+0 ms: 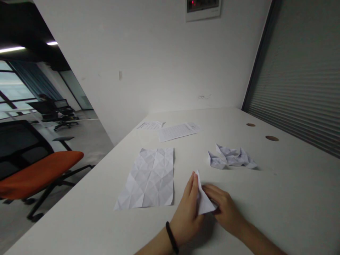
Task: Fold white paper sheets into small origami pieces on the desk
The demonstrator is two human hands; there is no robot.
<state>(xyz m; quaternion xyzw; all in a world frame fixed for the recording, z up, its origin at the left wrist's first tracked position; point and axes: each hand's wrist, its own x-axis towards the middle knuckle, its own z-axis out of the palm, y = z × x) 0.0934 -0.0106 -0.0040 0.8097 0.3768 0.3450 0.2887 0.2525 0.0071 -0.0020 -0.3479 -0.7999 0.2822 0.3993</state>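
A small folded piece of white paper (204, 202) is held upright between my two hands, just above the front of the table. My left hand (190, 209), with a black band at the wrist, is closed on its left side, fingers pointing up along the fold. From the right, my right hand (225, 209) grips the paper's other edge, its fingertips partly hidden behind it. Left of my hands lies a flat, creased sheet of paper (151, 179) with a grid of fold lines. Several folded paper pieces (233, 157) sit together beyond my right hand.
Printed sheets (179, 132) lie farther back on the white table (278, 194). Two round holes, the nearer one a cable hole (272, 138), are at the right near the blinds (300, 81). An orange office chair (39, 170) stands left of the table.
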